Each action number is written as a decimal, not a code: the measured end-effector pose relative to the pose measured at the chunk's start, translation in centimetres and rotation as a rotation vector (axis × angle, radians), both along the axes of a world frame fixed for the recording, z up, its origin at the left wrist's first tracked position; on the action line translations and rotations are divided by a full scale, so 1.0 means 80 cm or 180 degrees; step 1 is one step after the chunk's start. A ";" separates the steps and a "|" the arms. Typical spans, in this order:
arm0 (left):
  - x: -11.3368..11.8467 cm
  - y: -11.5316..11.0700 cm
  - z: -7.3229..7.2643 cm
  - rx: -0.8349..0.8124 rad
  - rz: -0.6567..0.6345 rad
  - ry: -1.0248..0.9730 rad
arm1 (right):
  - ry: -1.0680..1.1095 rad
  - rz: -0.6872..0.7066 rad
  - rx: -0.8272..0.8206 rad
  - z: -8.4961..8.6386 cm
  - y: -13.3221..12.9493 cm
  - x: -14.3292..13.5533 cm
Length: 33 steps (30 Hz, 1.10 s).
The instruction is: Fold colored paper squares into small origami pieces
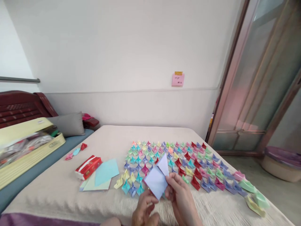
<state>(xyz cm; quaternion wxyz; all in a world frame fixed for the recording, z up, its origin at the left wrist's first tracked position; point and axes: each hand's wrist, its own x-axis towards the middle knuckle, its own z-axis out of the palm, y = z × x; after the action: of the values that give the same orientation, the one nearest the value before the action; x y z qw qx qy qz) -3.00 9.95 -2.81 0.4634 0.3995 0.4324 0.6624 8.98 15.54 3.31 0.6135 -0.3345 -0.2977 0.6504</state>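
Observation:
A partly folded sheet of pale lavender origami paper (pixel 156 181) is held up in front of me, a pointed flap rising at its top. My right hand (pixel 180 194) pinches its right edge between thumb and fingers. At the lower left edge, my left hand (pixel 146 207) has its fingers bent against the paper. Behind it, many folded paper boats (pixel 145 168) in several colours stand in rows on the cloth-covered table (pixel 113 135). Loose sheets of coloured paper (pixel 107 172) lie to the left.
A red tissue pack (pixel 88 167) rests on the loose sheets. Small red, blue and pink folded pieces (pixel 76 152) lie farther left. A yellow box (pixel 30 141) of bagged items and a grey pillow (pixel 68 124) are on the bench. A lidded bin (pixel 282 164) stands right.

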 end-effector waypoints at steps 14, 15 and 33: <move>0.014 0.174 0.027 -0.0730 -0.0373 0.0174 | 0.0147 -0.0312 -0.0198 -0.057 0.122 0.041; 0.010 0.176 0.020 -0.0794 -0.0382 0.0192 | 0.0084 -0.0274 -0.0243 -0.063 0.122 0.043; 0.001 0.178 0.018 -0.0725 -0.0146 -0.0457 | -0.0319 -0.0058 -0.0686 -0.068 0.115 0.025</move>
<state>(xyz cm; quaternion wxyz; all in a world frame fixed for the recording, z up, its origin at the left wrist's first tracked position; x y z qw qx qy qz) -2.95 24.21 -1.34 0.5506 0.3056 0.4612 0.6251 11.00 24.77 -2.09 0.5643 -0.4332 -0.2532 0.6556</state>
